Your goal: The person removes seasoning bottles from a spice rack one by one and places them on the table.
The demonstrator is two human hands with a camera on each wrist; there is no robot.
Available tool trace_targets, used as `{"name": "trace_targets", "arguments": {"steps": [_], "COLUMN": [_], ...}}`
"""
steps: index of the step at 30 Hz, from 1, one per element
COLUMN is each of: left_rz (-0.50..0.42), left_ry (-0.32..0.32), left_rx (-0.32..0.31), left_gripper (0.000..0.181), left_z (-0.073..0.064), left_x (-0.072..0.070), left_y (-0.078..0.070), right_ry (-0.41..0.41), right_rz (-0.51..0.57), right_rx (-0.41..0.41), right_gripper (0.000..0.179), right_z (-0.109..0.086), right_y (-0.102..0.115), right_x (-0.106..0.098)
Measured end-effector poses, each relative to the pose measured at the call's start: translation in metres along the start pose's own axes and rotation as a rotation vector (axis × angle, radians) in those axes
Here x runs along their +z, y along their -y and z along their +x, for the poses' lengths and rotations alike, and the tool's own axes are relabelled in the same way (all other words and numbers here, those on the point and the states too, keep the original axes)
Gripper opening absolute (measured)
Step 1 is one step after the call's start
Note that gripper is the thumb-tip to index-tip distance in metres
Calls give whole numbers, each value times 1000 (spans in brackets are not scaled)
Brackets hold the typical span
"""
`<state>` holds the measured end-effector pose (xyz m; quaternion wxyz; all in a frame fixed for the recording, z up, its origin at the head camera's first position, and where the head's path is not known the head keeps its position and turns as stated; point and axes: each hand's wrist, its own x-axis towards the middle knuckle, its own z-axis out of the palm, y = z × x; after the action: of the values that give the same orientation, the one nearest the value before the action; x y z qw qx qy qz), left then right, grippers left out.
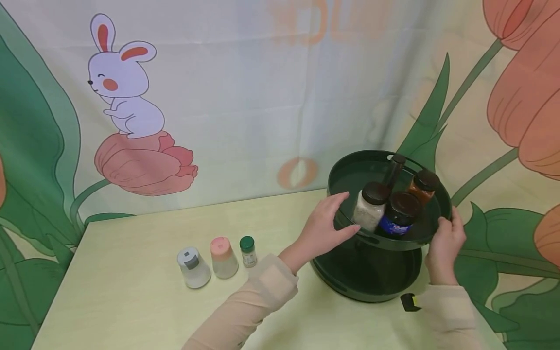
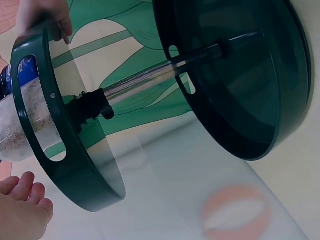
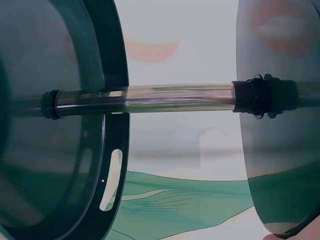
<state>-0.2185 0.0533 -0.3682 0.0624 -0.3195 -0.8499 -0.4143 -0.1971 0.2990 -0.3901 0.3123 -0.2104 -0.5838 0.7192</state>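
Note:
A dark green two-tier round tray stand has its upper tray (image 1: 352, 167) above the lower tray (image 1: 372, 277), joined by a clear pole (image 3: 180, 98). On top are a jar of pale grains with a black lid (image 1: 368, 213), a blue-labelled jar (image 1: 395, 224) and an orange-brown spice jar (image 1: 423, 189). A dark slim piece (image 1: 396, 170) rises behind them; post or bottle, I cannot tell. My right hand (image 1: 447, 245) grips the upper tray's right rim, thumb over the edge. My left hand (image 1: 325, 226) is by the left rim, thumb and fingers spread, apart from it in the left wrist view.
On the pale table (image 1: 131, 291) at left stand a grey-topped shaker (image 1: 194, 270), a pink-topped shaker (image 1: 224, 260) and a small green-capped bottle (image 1: 248, 253). A printed cloth (image 1: 245, 121) hangs behind the table. Another patterned cloth (image 1: 494, 253) borders the right side.

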Motion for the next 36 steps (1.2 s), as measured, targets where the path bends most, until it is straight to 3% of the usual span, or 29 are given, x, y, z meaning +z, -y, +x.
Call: {"name": "trace_targets", "arguments": {"steps": [12,18,23,29,36], "left_rz": [112,124,113,96,132], "left_ry": [46,77,82,59,-25], "left_rx": [8,-6,-44,-79,-84], "left_gripper": [75,81,86,89,86], "left_z": [13,18,20,23,28], "left_x": [1,3,7,14,22], "left_y": [-9,-11,-14,-13,-12], "right_ry": [-2,-25,-30,-56,-74], "right_rz": [-67,-105,-77,-90,-109], "right_rx": [-25,-45,-68,-77,-75], "right_gripper": [45,45,45,47,48], "right_z": [-5,-10,-12,-13,-13], "right_y": [0,0,-3,-4,-5], "right_x": [1,2,2,2,3]}}
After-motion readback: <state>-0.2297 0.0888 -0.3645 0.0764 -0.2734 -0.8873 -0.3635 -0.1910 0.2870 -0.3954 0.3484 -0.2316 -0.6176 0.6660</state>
